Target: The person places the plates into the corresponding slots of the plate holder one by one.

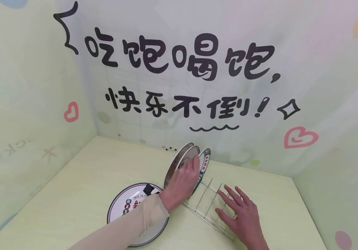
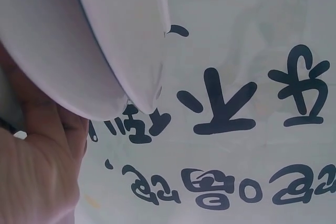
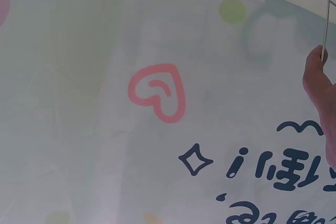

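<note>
Head: lower centre, left hand (image 1: 182, 178) is pinching the middle plate (image 1: 191, 152) by the rack (image 1: 204, 217); lower right, right hand (image 1: 243, 213) is splaying, holding nothing. Left wrist: upper left, plate's leaning; I'm favouring squaring it to the rack. Right wrist: upper right, hand's apparently touching rack.

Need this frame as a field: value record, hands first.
left hand: grips one of the upright plates
right hand: fingers spread, at the wire rack
upright plates count: three visible, tilted
flat plate: on the table, partly hidden by the left sleeve
backdrop: printed with black lettering
</note>
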`<action>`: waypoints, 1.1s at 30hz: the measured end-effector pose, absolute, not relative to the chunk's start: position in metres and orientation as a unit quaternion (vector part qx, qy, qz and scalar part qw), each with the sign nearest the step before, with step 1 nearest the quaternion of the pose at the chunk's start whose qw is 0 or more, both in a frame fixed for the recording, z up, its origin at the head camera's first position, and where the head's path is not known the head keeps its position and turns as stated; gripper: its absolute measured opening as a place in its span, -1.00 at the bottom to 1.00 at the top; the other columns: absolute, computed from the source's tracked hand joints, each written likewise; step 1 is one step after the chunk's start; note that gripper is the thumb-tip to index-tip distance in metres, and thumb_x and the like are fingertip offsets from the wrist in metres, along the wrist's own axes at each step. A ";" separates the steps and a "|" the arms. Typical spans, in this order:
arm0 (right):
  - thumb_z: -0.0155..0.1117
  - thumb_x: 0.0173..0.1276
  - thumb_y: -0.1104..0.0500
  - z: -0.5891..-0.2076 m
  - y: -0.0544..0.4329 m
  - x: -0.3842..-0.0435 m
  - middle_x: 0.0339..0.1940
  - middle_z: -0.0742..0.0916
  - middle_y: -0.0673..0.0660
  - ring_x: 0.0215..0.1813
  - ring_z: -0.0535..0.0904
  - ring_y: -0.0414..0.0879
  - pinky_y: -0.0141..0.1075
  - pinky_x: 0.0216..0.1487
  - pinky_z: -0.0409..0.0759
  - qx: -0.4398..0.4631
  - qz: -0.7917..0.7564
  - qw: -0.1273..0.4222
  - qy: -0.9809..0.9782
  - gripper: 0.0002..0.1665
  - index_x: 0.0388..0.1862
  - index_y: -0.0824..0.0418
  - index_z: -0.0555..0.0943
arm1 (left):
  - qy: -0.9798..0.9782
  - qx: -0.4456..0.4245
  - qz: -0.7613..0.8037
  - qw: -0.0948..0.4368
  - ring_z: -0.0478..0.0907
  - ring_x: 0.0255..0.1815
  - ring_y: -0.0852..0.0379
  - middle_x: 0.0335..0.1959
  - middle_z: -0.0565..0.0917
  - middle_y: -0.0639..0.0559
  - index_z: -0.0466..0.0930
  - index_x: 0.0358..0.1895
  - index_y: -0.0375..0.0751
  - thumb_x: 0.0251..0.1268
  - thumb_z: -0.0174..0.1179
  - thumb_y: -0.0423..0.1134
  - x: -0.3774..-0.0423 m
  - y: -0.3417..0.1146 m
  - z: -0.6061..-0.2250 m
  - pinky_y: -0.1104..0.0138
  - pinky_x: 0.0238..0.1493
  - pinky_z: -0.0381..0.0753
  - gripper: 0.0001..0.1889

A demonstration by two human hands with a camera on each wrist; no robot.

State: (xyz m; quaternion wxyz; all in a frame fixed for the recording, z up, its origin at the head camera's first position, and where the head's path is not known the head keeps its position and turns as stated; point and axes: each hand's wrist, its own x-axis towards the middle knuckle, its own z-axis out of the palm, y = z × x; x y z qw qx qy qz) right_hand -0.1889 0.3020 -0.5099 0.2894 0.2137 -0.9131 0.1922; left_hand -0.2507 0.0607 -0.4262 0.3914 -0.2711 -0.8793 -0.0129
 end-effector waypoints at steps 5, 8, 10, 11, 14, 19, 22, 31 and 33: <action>0.58 0.13 -0.10 -0.510 0.303 -0.189 0.39 0.64 -0.01 0.43 0.45 0.24 0.37 -0.02 0.53 0.214 0.192 0.289 -0.913 -0.28 0.34 -0.14 0.66 | -0.886 -0.264 -0.027 0.380 0.64 -0.51 0.12 -0.41 0.59 -0.14 0.38 0.05 -0.51 0.10 0.41 -0.51 -0.247 0.057 -0.426 0.47 -0.64 0.59 -0.51; 0.58 0.13 -0.09 -0.510 0.303 -0.189 0.39 0.64 -0.01 0.43 0.44 0.23 0.37 -0.02 0.53 0.213 0.192 0.290 -0.913 -0.27 0.34 -0.15 0.66 | -0.891 -0.255 -0.032 0.376 0.59 -0.60 0.14 -0.48 0.54 -0.09 0.39 -0.03 -0.47 0.14 0.35 -0.48 -0.245 0.054 -0.423 0.45 -0.71 0.55 -0.61; 0.58 0.13 -0.09 -0.510 0.303 -0.190 0.39 0.64 -0.01 0.43 0.44 0.22 0.37 -0.02 0.53 0.214 0.194 0.290 -0.912 -0.27 0.34 -0.15 0.66 | -0.891 -0.251 -0.046 0.375 0.56 -0.65 0.14 -0.51 0.52 -0.07 0.41 -0.07 -0.45 0.18 0.34 -0.41 -0.245 0.052 -0.421 0.42 -0.74 0.54 -0.66; 0.58 0.13 -0.09 -0.510 0.303 -0.190 0.39 0.64 -0.01 0.43 0.44 0.23 0.37 -0.03 0.53 0.215 0.195 0.291 -0.912 -0.27 0.34 -0.14 0.66 | -0.890 -0.250 -0.055 0.376 0.55 -0.68 0.15 -0.52 0.50 -0.06 0.42 -0.08 -0.45 0.19 0.33 -0.37 -0.245 0.052 -0.419 0.41 -0.75 0.53 -0.67; 0.59 0.14 -0.09 -0.512 0.303 -0.191 0.39 0.64 -0.01 0.43 0.45 0.24 0.37 -0.03 0.53 0.216 0.197 0.290 -0.911 -0.28 0.34 -0.13 0.66 | -0.881 -0.249 -0.074 0.395 0.51 -0.71 0.14 -0.56 0.48 -0.04 0.46 -0.15 -0.39 0.23 0.32 -0.26 -0.244 0.049 -0.413 0.38 -0.78 0.50 -0.70; 0.59 0.13 -0.09 -0.513 0.302 -0.190 0.41 0.62 -0.02 0.44 0.44 0.24 0.38 0.00 0.52 0.209 0.197 0.281 -0.916 -0.26 0.35 -0.15 0.66 | -0.865 -0.250 -0.135 0.413 0.50 -0.65 0.11 -0.51 0.60 -0.01 0.59 -0.11 -0.28 0.29 0.30 -0.17 -0.241 0.038 -0.386 0.35 -0.81 0.42 -0.74; 0.59 0.13 -0.08 -0.513 0.302 -0.190 0.41 0.62 -0.01 0.44 0.43 0.25 0.38 0.01 0.51 0.205 0.198 0.277 -0.918 -0.26 0.35 -0.15 0.65 | -0.866 -0.242 -0.204 0.388 0.61 -0.53 0.08 -0.29 0.76 -0.05 0.68 0.01 -0.26 0.36 0.27 -0.11 -0.245 0.021 -0.366 0.36 -0.76 0.45 -0.68; 0.60 0.12 -0.06 -0.510 0.302 -0.191 0.41 0.62 -0.02 0.45 0.42 0.22 0.39 -0.01 0.52 0.206 0.201 0.281 -0.915 -0.26 0.35 -0.15 0.66 | -0.937 -0.095 -0.306 0.141 0.62 0.07 -0.14 0.20 0.64 -0.15 0.56 0.35 -0.18 0.54 0.00 0.29 -0.259 -0.080 -0.343 -0.06 0.01 0.60 -0.33; 0.61 0.12 -0.06 -0.511 0.302 -0.192 0.40 0.63 -0.02 0.45 0.42 0.22 0.39 -0.01 0.52 0.211 0.204 0.283 -0.913 -0.26 0.35 -0.15 0.66 | -0.952 -0.071 -0.282 0.099 0.55 0.17 -0.24 0.24 0.59 -0.26 0.57 0.35 -0.25 0.51 -0.06 0.39 -0.259 -0.109 -0.357 -0.18 0.11 0.53 -0.22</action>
